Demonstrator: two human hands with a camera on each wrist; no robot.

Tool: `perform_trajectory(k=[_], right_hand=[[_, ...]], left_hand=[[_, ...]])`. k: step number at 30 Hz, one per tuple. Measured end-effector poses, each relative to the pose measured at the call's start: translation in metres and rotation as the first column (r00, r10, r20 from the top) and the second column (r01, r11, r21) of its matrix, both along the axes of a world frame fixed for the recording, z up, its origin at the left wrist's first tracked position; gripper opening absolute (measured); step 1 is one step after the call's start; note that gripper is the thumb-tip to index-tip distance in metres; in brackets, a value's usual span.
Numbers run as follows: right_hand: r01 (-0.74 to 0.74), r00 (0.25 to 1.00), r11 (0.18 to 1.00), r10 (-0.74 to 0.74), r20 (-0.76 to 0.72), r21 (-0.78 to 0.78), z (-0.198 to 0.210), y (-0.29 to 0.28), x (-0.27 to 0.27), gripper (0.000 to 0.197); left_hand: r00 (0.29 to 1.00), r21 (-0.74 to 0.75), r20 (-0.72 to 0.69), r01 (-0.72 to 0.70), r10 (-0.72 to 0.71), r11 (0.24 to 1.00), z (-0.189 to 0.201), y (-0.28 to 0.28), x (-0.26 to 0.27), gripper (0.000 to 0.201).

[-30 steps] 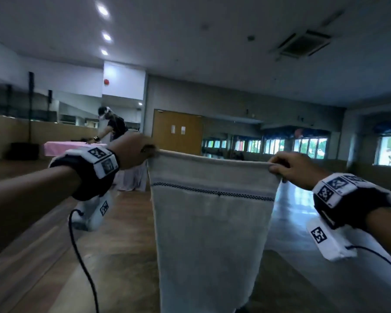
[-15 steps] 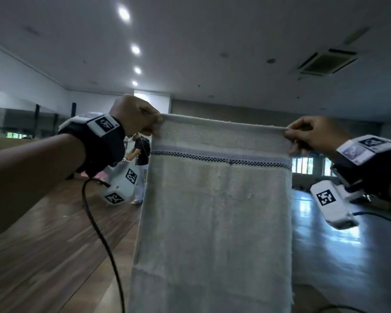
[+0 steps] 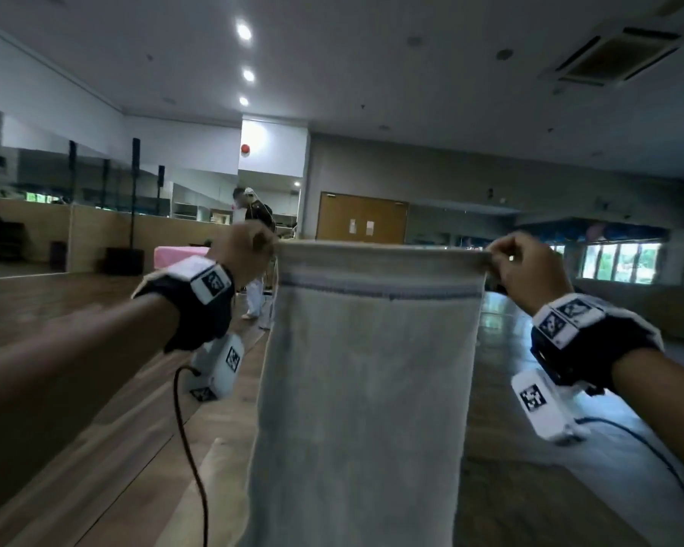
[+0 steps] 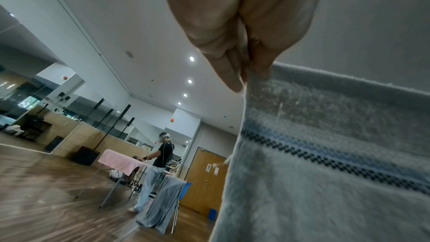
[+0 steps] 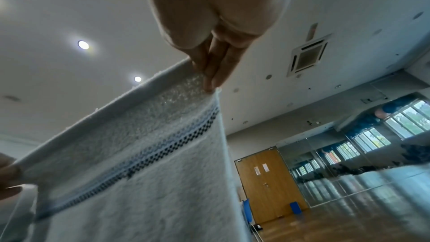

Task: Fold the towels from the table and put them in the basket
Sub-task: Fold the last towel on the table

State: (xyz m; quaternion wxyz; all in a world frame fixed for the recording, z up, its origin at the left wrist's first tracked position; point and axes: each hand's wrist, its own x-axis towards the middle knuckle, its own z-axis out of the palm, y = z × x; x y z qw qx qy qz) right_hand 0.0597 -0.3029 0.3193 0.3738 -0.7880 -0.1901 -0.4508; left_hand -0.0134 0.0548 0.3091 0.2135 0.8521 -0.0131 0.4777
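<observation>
Towel: pale grey-white towel hangs in the air in front of me, top hem stretched level between my two hands, the rest dropping straight down out of the head view. A thin dark checked band with a blue stripe runs across it just under the hem.
Left hand: my left hand pinches the towel's top left corner; on the left wrist view the fingers are pressed together over the hem, curled tight on the cloth.
Right hand: my right hand pinches the top right corner; on the right wrist view the fingertips lie flat against the terry just above the band, thumb hidden behind the cloth.
Arms: both held forward and raised, roughly level with each other, towel taut between them.
Wrist rigs: black straps with white marker blocks on both wrists, a cable hanging from each.
Tabletop: a light-coloured edge shows low down, left of the towel; I cannot tell whether the towel's lower end touches it.
Room: wooden floor, brown double door at the far wall.
Other person: someone in a dark top stands far off beside a pink-covered table.
</observation>
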Motion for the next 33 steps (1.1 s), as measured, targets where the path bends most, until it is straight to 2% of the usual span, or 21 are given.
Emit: perform_trajectory(k=[3, 5, 9, 11, 13, 16, 22, 27, 29, 31, 33], right_hand=[[0.006, 0.994, 0.996, -0.015, 0.107, 0.086, 0.020, 0.012, 0.001, 0.012], [-0.009, 0.991, 0.993, -0.007, 0.132, 0.122, 0.029, 0.017, 0.002, 0.013], [-0.035, 0.977, 0.981, -0.006, 0.213, 0.189, 0.024, 0.020, 0.002, 0.014], [-0.046, 0.981, 0.987, 0.016, 0.191, 0.156, 0.011, 0.021, 0.003, 0.012], [-0.082, 0.991, 0.991, 0.069, 0.115, 0.106, -0.007, 0.021, 0.007, 0.010], [-0.075, 0.997, 0.996, 0.073, 0.021, 0.056, -0.035, 0.021, 0.016, 0.010], [-0.075, 0.996, 0.996, 0.077, -0.037, 0.046, -0.079, 0.022, 0.042, 0.006], [-0.098, 0.981, 0.995, 0.100, -0.166, 0.020, -0.131, 0.022, 0.067, 0.008], [-0.153, 0.940, 0.988, 0.137, -0.311, -0.026, -0.163, 0.023, 0.079, 0.008], [-0.211, 0.859, 0.974, 0.145, -0.491, -0.081, -0.204, 0.022, 0.091, 0.009], [-0.249, 0.781, 0.956, 0.104, -0.616, -0.154, -0.252, 0.021, 0.100, 0.011]], left_hand=[[0.990, -0.043, 0.118, -0.068, 0.072, 0.997, 0.034, -0.005, 0.003, 0.015], [0.985, -0.102, 0.162, -0.039, 0.056, 0.994, 0.049, -0.004, 0.001, 0.017], [0.991, -0.130, 0.131, -0.008, 0.025, 0.992, 0.040, -0.001, 0.001, 0.018], [0.997, -0.106, 0.081, -0.008, 0.017, 0.994, 0.024, 0.003, 0.003, 0.017], [1.000, -0.082, 0.018, -0.020, 0.021, 0.996, 0.004, 0.009, 0.008, 0.014], [0.998, -0.053, -0.052, -0.040, 0.037, 0.998, -0.020, 0.016, 0.017, 0.014], [0.991, -0.084, -0.126, 0.025, -0.036, 0.996, -0.062, 0.017, 0.043, 0.018], [0.970, -0.038, -0.244, -0.023, 0.013, 0.999, -0.122, 0.029, 0.075, 0.017], [0.951, -0.011, -0.308, -0.038, 0.033, 0.999, -0.157, 0.037, 0.085, 0.016], [0.907, 0.113, -0.418, -0.007, 0.054, 0.994, -0.197, 0.043, 0.091, 0.013], [0.791, 0.262, -0.606, 0.096, 0.086, 0.960, -0.246, 0.047, 0.093, 0.008]])
